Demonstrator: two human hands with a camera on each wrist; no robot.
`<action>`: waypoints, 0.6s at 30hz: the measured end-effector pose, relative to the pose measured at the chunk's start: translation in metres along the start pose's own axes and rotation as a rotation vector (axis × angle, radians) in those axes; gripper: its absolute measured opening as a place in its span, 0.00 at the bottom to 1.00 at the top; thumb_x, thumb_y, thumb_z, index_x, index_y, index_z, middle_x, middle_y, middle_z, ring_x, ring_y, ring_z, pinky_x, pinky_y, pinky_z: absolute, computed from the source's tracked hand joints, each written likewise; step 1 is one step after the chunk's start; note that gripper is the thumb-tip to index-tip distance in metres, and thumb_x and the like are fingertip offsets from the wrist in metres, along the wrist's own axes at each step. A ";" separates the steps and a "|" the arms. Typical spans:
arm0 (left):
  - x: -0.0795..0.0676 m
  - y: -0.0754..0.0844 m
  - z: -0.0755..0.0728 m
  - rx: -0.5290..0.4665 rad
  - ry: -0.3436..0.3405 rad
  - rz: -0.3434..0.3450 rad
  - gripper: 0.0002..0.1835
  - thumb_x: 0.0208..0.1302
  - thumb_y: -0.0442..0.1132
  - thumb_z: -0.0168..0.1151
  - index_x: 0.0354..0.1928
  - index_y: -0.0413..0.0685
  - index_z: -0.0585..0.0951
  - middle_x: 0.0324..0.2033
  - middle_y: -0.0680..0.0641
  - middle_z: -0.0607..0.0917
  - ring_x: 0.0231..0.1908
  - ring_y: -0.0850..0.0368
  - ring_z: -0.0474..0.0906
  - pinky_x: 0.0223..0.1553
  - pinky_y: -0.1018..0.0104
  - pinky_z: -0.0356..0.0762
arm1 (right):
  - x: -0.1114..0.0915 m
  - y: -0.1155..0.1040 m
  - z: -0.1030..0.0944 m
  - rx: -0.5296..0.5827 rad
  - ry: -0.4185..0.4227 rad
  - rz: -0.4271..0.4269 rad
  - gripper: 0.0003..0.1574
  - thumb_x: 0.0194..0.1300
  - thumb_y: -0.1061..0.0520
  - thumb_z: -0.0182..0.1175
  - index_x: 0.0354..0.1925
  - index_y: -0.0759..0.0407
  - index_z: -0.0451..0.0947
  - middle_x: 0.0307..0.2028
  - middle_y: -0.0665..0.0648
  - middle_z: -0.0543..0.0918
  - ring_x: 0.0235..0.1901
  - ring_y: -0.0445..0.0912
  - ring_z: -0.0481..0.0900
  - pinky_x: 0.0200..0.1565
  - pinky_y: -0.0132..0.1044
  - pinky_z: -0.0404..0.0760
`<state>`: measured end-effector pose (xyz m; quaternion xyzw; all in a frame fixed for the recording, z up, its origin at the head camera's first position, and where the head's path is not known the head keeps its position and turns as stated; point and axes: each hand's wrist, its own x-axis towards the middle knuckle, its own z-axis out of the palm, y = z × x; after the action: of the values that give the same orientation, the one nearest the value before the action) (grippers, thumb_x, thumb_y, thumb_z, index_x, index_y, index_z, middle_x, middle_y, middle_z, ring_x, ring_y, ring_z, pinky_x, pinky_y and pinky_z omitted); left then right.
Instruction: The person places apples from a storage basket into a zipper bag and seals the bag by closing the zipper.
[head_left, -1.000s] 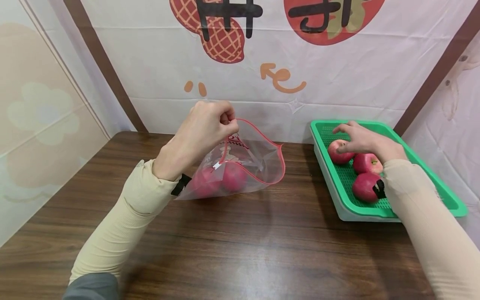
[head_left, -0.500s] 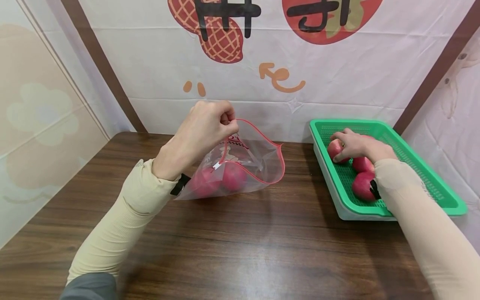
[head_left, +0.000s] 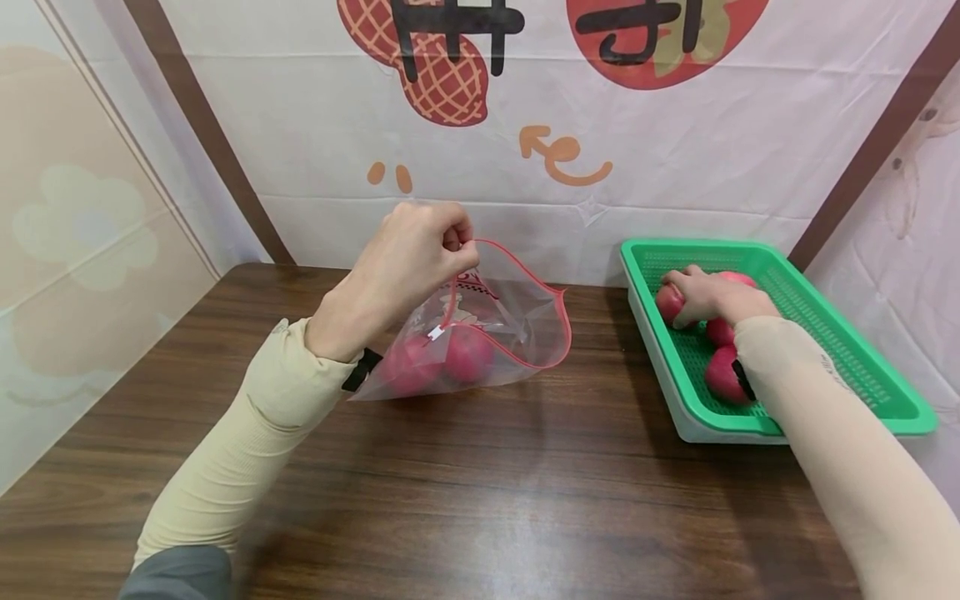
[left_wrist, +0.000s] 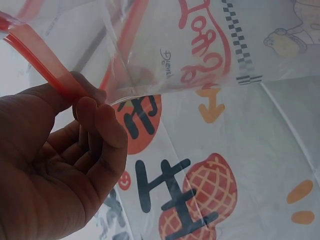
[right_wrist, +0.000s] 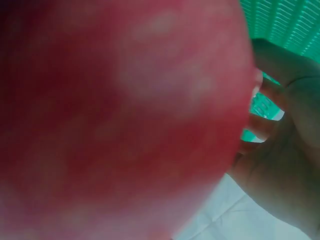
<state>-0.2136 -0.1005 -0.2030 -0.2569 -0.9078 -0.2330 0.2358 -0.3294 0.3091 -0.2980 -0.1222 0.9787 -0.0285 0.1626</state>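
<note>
My left hand [head_left: 412,258] pinches the red-edged rim of a clear slider zip bag [head_left: 536,325], holding it up with its mouth spread to the right. Red apples [head_left: 468,354] show through the bag's lower part. In the left wrist view, thumb and fingertips of the left hand [left_wrist: 75,155] grip the red zip strip [left_wrist: 47,65]. My right hand [head_left: 708,297] is inside the green basket [head_left: 678,400], fingers and thumb curled round an apple [head_left: 667,305] at its left. Another apple [right_wrist: 125,120] fills most of the right wrist view, hiding what the fingertips hold.
Other apples [head_left: 724,375] lie in the basket under and beside the right wrist. The basket stands at the right of the brown wooden table [head_left: 480,500]. A printed white cloth [head_left: 300,125] hangs behind, with more cloth at both sides.
The right hand has come down and left from above the apples and taken hold of the leftmost one. The left hand and the bag have stayed in place.
</note>
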 end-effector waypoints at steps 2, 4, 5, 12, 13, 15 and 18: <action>0.000 0.001 -0.001 -0.002 -0.004 0.004 0.06 0.54 0.31 0.54 0.26 0.46 0.79 0.19 0.51 0.75 0.22 0.58 0.66 0.26 0.66 0.64 | 0.001 0.000 0.001 -0.012 -0.004 0.030 0.49 0.59 0.53 0.64 0.73 0.53 0.55 0.67 0.70 0.55 0.58 0.72 0.63 0.45 0.73 0.73; 0.001 0.001 -0.001 -0.003 -0.005 0.010 0.06 0.54 0.31 0.54 0.26 0.46 0.79 0.19 0.51 0.75 0.22 0.58 0.66 0.26 0.66 0.64 | 0.002 0.000 0.001 -0.019 0.004 0.044 0.47 0.59 0.54 0.64 0.73 0.52 0.55 0.67 0.69 0.56 0.57 0.72 0.64 0.45 0.72 0.73; 0.001 0.001 -0.001 -0.003 -0.005 0.014 0.06 0.54 0.31 0.53 0.25 0.46 0.79 0.19 0.51 0.74 0.22 0.58 0.65 0.26 0.66 0.64 | 0.002 0.000 0.001 -0.024 0.013 0.042 0.47 0.59 0.54 0.64 0.72 0.53 0.56 0.66 0.69 0.57 0.56 0.71 0.64 0.45 0.72 0.73; 0.003 0.002 -0.003 0.002 0.005 0.017 0.07 0.54 0.31 0.53 0.25 0.46 0.79 0.19 0.51 0.75 0.22 0.58 0.66 0.26 0.66 0.64 | 0.005 0.003 0.000 -0.048 0.109 -0.040 0.42 0.54 0.57 0.68 0.66 0.57 0.65 0.56 0.70 0.67 0.50 0.66 0.71 0.44 0.63 0.77; 0.002 0.002 -0.003 0.003 0.005 0.015 0.07 0.54 0.31 0.53 0.25 0.47 0.79 0.19 0.51 0.75 0.22 0.58 0.66 0.27 0.65 0.64 | 0.006 0.003 0.000 -0.047 0.114 -0.047 0.41 0.53 0.57 0.68 0.65 0.57 0.66 0.55 0.69 0.68 0.49 0.65 0.71 0.43 0.62 0.78; 0.001 0.002 -0.002 -0.002 0.004 0.011 0.07 0.54 0.31 0.53 0.25 0.47 0.79 0.19 0.51 0.74 0.23 0.57 0.66 0.27 0.65 0.64 | 0.006 0.005 0.001 -0.042 0.113 -0.054 0.41 0.52 0.56 0.68 0.64 0.57 0.67 0.54 0.69 0.69 0.48 0.64 0.72 0.41 0.59 0.78; 0.000 0.001 -0.001 0.000 0.004 0.008 0.07 0.53 0.32 0.53 0.24 0.47 0.79 0.20 0.51 0.75 0.24 0.57 0.67 0.28 0.65 0.65 | 0.007 0.005 0.002 -0.046 0.115 -0.064 0.40 0.51 0.55 0.69 0.62 0.56 0.69 0.53 0.69 0.70 0.48 0.63 0.72 0.40 0.57 0.78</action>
<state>-0.2134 -0.1003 -0.2019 -0.2602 -0.9062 -0.2328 0.2385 -0.3363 0.3121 -0.3026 -0.1553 0.9824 -0.0179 0.1020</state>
